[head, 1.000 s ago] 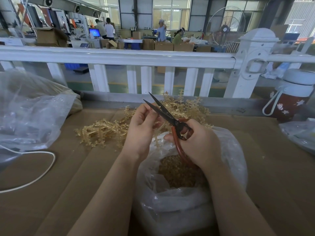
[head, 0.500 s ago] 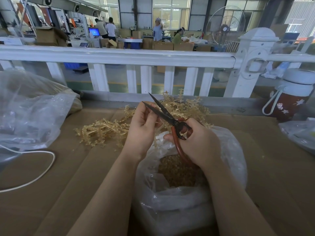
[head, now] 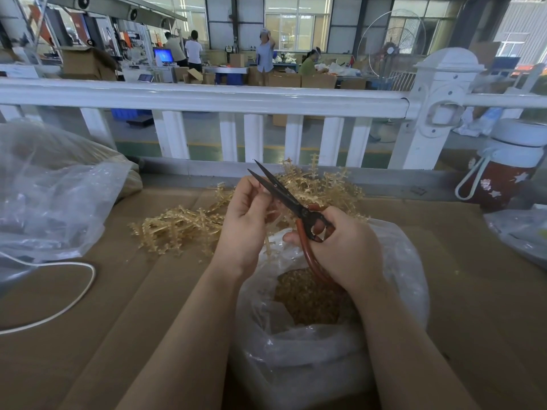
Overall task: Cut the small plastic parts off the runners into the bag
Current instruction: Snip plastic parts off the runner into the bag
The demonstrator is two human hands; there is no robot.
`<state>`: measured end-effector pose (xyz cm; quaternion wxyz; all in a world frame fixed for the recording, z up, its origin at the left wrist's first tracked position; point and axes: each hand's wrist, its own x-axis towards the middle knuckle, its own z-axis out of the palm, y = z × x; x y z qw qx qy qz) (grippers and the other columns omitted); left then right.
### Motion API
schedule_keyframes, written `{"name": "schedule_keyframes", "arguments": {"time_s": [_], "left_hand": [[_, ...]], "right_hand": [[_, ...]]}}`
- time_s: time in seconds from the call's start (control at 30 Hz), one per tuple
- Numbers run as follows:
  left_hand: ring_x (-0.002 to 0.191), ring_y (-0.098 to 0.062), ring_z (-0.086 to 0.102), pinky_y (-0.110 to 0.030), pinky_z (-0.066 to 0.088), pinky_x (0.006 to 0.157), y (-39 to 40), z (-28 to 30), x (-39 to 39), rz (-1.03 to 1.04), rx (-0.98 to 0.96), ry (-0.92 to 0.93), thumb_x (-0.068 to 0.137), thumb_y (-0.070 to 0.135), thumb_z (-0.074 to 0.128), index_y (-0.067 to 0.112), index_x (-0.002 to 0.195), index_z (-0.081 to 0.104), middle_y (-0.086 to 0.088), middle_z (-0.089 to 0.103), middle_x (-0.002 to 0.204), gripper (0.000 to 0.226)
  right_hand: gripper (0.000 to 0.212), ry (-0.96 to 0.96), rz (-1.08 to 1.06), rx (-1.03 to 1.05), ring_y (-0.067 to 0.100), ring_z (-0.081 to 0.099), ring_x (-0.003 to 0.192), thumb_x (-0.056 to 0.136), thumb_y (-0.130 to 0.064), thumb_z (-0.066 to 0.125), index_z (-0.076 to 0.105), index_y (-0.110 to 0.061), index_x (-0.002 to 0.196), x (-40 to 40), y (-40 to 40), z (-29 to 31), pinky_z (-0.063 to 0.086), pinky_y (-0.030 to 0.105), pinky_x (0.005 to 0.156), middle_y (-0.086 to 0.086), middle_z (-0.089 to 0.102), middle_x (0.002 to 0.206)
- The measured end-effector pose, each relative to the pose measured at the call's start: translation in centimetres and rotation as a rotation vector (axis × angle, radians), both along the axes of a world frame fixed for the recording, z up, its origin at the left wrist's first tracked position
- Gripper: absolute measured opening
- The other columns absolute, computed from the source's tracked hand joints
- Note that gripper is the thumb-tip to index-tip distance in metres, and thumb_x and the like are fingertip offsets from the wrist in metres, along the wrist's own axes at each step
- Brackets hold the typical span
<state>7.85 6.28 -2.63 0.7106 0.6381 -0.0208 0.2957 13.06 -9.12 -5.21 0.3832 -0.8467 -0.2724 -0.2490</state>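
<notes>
Bag (head: 393, 279): I'm seeing it sitting open on the cardboard, cut parts lying inside.
Runner pile (head: 183, 226): lying just behind the bag.
Right hand (head: 346, 247): gripping the scissors (head: 284, 193) above the bag, blades slightly parted.
Left hand (head: 245, 220): pinching a runner (head: 268, 241) above the bag, beside the blades.

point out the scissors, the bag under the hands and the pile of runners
scissors (head: 291, 200), head view, on the dark blades
bag (head: 307, 347), head view, on its clear front wall
pile of runners (head: 177, 224), head view, on its left heap
</notes>
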Motion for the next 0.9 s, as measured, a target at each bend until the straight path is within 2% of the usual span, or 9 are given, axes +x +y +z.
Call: {"name": "schedule_keyframes", "arguments": {"time_s": [0.1, 0.37, 0.43, 0.53, 0.57, 0.63, 0.7, 0.8, 0.9], "left_hand": [[0.086, -0.016, 0.062, -0.038, 0.051, 0.090, -0.1, 0.1, 0.0, -0.006, -0.017, 0.003, 0.104, 0.018, 0.048, 0.015, 0.098, 0.061, -0.002, 0.066, 0.089, 0.015], [0.086, -0.020, 0.061, -0.042, 0.051, 0.093, 0.0, 0.3, 0.0, -0.004, -0.027, 0.014, 0.105, 0.017, 0.047, 0.010, 0.102, 0.059, -0.006, 0.064, 0.090, 0.014], [0.082, -0.017, 0.060, -0.036, 0.052, 0.085, 0.0, 0.3, 0.1, 0.000, -0.032, 0.016, 0.105, 0.015, 0.047, 0.009, 0.102, 0.058, -0.005, 0.063, 0.088, 0.014], [0.069, -0.009, 0.055, -0.021, 0.049, 0.069, 0.2, 0.2, 0.2, -0.004, -0.039, 0.028, 0.105, 0.013, 0.047, 0.009, 0.099, 0.056, -0.001, 0.059, 0.079, 0.012], [0.067, -0.008, 0.054, -0.020, 0.048, 0.067, 0.2, 0.2, 0.2, 0.000, -0.045, 0.036, 0.105, 0.013, 0.046, 0.009, 0.098, 0.055, 0.000, 0.058, 0.078, 0.012], [0.068, -0.009, 0.055, -0.021, 0.049, 0.068, 0.3, 0.1, 0.3, 0.038, -0.076, 0.057, 0.105, 0.013, 0.045, 0.012, 0.094, 0.053, -0.002, 0.060, 0.080, 0.015], [0.071, -0.010, 0.055, -0.024, 0.050, 0.070, 0.4, -0.1, 0.4, 0.106, -0.116, 0.082, 0.105, 0.014, 0.044, 0.015, 0.090, 0.052, -0.003, 0.060, 0.083, 0.018], [0.070, -0.010, 0.053, -0.022, 0.049, 0.067, 0.5, -0.2, 0.5, 0.146, -0.117, 0.102, 0.105, 0.014, 0.044, 0.015, 0.090, 0.051, -0.003, 0.058, 0.084, 0.017], [0.074, -0.014, 0.054, -0.021, 0.051, 0.068, 0.0, -0.3, 0.5, 0.107, -0.056, 0.113, 0.105, 0.014, 0.044, 0.014, 0.092, 0.051, -0.005, 0.057, 0.085, 0.015]], "right_hand": [[0.061, 0.001, 0.004, 0.007, -0.006, 0.054, 0.056, 0.060, -0.094, 0.050, 0.050, -0.034, 0.070, 0.1, 0.0, -0.1, 0.033, 0.006, 0.049, -0.020, 0.057, 0.061], [0.054, -0.023, 0.023, 0.053, -0.005, 0.053, 0.054, 0.062, -0.088, 0.060, 0.036, -0.040, 0.065, 0.1, 0.0, -0.1, 0.036, 0.010, 0.051, -0.020, 0.054, 0.058], [0.050, -0.018, 0.032, 0.048, -0.006, 0.057, 0.059, 0.063, -0.088, 0.061, 0.041, -0.043, 0.069, 0.1, 0.0, 0.0, 0.036, 0.005, 0.052, -0.023, 0.056, 0.061], [0.047, 0.094, 0.071, 0.062, -0.017, 0.059, 0.077, 0.058, -0.089, 0.064, 0.055, -0.046, 0.075, -0.1, 0.2, 0.3, 0.041, 0.003, 0.056, -0.034, 0.063, 0.071], [0.050, 0.154, 0.093, 0.086, -0.016, 0.060, 0.078, 0.055, -0.089, 0.065, 0.059, -0.044, 0.074, -0.1, 0.3, 0.4, 0.044, 0.006, 0.056, -0.037, 0.064, 0.076], [0.060, 0.289, 0.151, 0.150, -0.007, 0.066, 0.075, 0.048, -0.091, 0.068, 0.067, -0.039, 0.078, 0.0, 0.4, 0.5, 0.054, 0.019, 0.063, -0.030, 0.069, 0.080], [0.057, 0.370, 0.201, 0.210, 0.000, 0.069, 0.074, 0.048, -0.084, 0.075, 0.071, -0.038, 0.083, 0.0, 0.4, 0.8, 0.058, 0.030, 0.069, -0.020, 0.073, 0.079], [0.038, 0.429, 0.217, 0.287, 0.001, 0.068, 0.068, 0.059, -0.063, 0.084, 0.071, -0.031, 0.075, 0.0, 0.3, 1.3, 0.055, 0.026, 0.065, -0.016, 0.073, 0.075], [0.022, 0.496, 0.250, 0.366, 0.004, 0.069, 0.066, 0.072, -0.035, 0.090, 0.071, -0.025, 0.077, -0.2, 0.4, 1.7, 0.053, 0.019, 0.060, -0.009, 0.074, 0.075]]}}
